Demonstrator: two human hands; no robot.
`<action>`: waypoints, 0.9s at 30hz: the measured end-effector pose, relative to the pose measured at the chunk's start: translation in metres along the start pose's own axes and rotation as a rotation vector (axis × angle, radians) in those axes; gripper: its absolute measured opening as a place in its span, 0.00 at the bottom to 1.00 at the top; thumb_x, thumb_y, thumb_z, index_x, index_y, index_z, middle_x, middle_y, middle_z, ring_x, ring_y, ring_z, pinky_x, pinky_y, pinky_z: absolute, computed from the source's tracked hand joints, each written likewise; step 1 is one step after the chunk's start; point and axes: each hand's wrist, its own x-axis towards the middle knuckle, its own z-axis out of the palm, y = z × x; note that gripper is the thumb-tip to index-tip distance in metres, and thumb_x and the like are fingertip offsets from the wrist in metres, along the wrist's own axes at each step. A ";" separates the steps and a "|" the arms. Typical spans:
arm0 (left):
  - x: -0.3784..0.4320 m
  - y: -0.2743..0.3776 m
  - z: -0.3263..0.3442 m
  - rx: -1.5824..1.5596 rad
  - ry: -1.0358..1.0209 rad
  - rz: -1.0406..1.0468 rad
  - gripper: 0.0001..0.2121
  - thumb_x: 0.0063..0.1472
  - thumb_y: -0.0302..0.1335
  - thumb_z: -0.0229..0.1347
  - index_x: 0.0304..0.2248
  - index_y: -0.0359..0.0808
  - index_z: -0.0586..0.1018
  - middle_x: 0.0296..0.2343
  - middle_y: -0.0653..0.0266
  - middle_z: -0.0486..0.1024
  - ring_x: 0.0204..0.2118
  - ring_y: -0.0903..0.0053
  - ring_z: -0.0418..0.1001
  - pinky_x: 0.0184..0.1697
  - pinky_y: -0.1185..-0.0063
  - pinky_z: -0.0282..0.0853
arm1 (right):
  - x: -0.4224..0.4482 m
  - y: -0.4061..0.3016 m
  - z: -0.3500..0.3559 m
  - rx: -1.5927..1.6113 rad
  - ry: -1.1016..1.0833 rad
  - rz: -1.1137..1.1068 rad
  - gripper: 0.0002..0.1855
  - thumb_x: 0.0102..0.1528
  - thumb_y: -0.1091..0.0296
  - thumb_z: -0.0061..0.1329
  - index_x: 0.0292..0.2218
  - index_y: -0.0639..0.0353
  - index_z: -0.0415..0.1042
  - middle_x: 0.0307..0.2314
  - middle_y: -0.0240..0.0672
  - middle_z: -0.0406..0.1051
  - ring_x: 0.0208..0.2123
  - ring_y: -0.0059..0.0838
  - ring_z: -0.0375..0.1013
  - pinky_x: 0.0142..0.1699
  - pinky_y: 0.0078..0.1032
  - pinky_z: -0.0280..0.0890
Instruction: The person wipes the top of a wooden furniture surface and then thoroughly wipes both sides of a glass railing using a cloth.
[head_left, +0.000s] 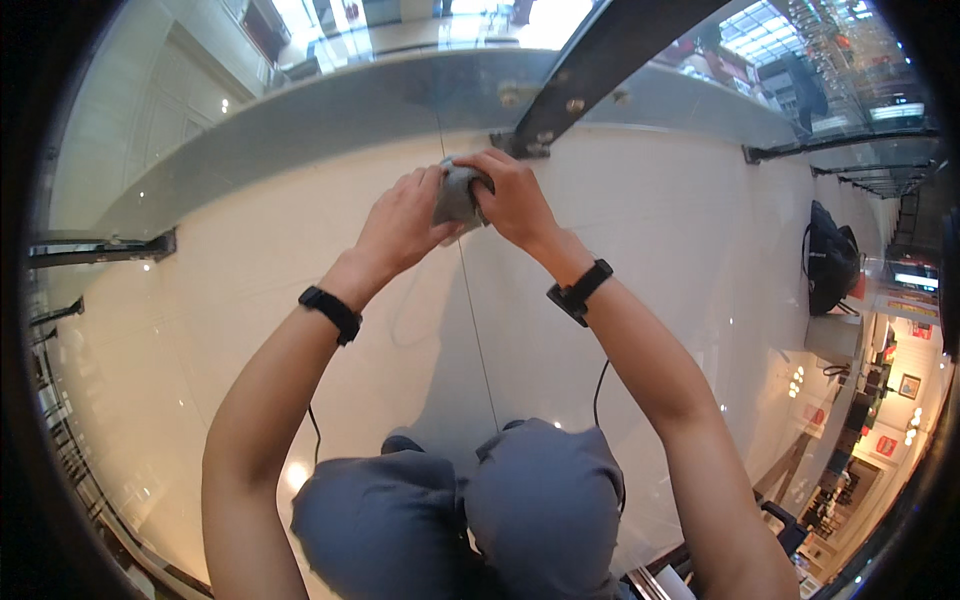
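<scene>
Both hands meet on a bunched grey cloth (456, 196) in the upper middle of the view, above a glossy cream tiled floor (337, 375). My left hand (403, 214) grips its left side, the fingers over the top and the thumb near the lower edge. On the right side my right hand (514, 191) holds the folded cloth between thumb and fingers. A black band circles each wrist. The foot of a dark metal post (592, 75) stands just beyond my right hand. My bent knees in grey trousers lie below.
A glass panel (360, 112) runs along the far side. Further metal post feet stand left (161, 245) and right (752, 154). A black bag (829, 259) rests on the floor at the right. Thin black cables hang beside both forearms.
</scene>
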 end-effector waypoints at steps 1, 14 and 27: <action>-0.001 0.007 -0.019 -0.037 0.022 -0.011 0.31 0.58 0.33 0.67 0.57 0.32 0.69 0.49 0.48 0.76 0.54 0.52 0.73 0.55 0.63 0.70 | 0.008 -0.018 -0.012 0.016 -0.016 -0.027 0.19 0.55 0.85 0.48 0.47 0.61 0.78 0.41 0.43 0.77 0.43 0.49 0.77 0.50 0.38 0.71; 0.018 0.167 -0.365 0.487 1.145 0.707 0.21 0.58 0.18 0.64 0.50 0.45 0.81 0.45 0.66 0.81 0.48 0.68 0.79 0.49 0.74 0.76 | 0.139 -0.323 -0.210 -0.292 0.668 -0.948 0.17 0.55 0.82 0.54 0.45 0.57 0.81 0.43 0.38 0.77 0.43 0.41 0.76 0.48 0.32 0.73; 0.052 0.199 -0.361 0.522 0.904 0.485 0.21 0.51 0.13 0.60 0.45 0.39 0.82 0.47 0.61 0.71 0.51 0.59 0.70 0.53 0.64 0.74 | 0.157 -0.285 -0.200 -0.513 0.544 -0.664 0.31 0.49 0.79 0.56 0.55 0.49 0.72 0.54 0.38 0.66 0.56 0.43 0.70 0.55 0.35 0.76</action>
